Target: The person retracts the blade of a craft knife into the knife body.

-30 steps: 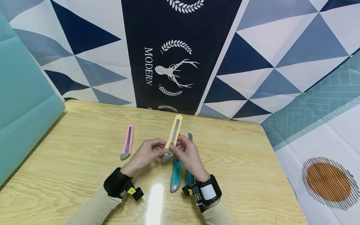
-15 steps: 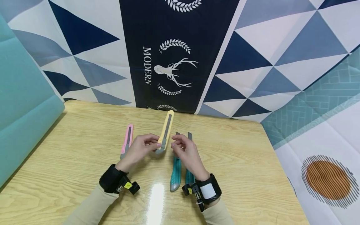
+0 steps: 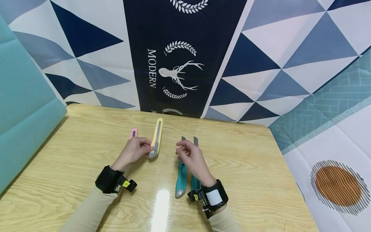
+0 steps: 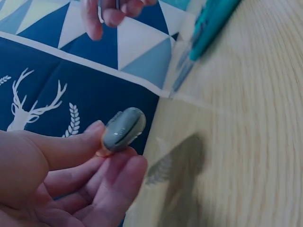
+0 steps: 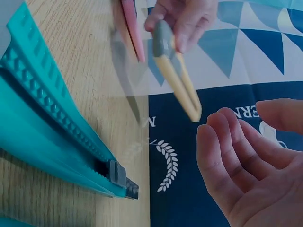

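In the head view my left hand (image 3: 135, 150) pinches a yellow utility knife (image 3: 156, 137) near its grey end, thumb on one side and fingers on the other. The knife is raised off the table, its shadow below it in the left wrist view. My right hand (image 3: 192, 158) holds nothing; its fingers are loosely bent, above two teal utility knives. One teal knife (image 3: 181, 182) lies left, the other teal knife (image 3: 195, 183) lies partly hidden under my right hand and wrist; grey blades stick out beyond. A pink utility knife (image 3: 133, 132) is mostly hidden behind my left hand.
The wooden table (image 3: 246, 161) ends at a patterned cloth backdrop (image 3: 174, 58). A teal padded panel (image 3: 26, 96) borders the left side. White and teal patterned fabric (image 3: 327, 145) hangs along the right.
My right hand has let go of the yellow utility knife. The left hand has carried it left, over the pink knife's side. The right hand stays above the teal knives.
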Demonstrator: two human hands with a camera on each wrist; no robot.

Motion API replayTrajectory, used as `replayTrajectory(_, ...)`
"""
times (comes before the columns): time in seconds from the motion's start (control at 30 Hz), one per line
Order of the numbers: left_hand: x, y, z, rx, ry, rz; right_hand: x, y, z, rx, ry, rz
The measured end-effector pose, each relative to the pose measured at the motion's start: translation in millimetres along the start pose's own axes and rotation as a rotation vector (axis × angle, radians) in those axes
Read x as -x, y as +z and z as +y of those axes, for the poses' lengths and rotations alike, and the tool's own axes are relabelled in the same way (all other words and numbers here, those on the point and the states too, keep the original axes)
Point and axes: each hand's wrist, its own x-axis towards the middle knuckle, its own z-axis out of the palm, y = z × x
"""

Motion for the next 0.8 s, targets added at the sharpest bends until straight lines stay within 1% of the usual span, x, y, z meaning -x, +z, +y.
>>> replayTrajectory(0.1,-1.7,0.9,-3.6,-0.019,-0.058,-0.023,0.0,0.3,0.8,0.015,-0.006,-0.001)
replayTrajectory(0.2,-2.7,2.7,-6.1,-0.052,-0.102,-0.032,-0.1,0.5,1.6,0.017,-0.006,-0.001)
replayTrajectory(0.37,-3.6,3.4,-8.7,-0.071,-0.143,-0.033,-0.3,0.6,2.0,0.035,-0.013,-0.004)
replayTrajectory(0.6,-4.4,3.5,-11.1,-0.118,-0.130,-0.041,-0.6,1.1,1.3,0.078,-0.019,-0.007)
replayTrajectory(0.8,-3.7,2.6,-10.2,-0.133,-0.132,-0.044,-1.4,1.8,2.5,0.121,-0.025,-0.010)
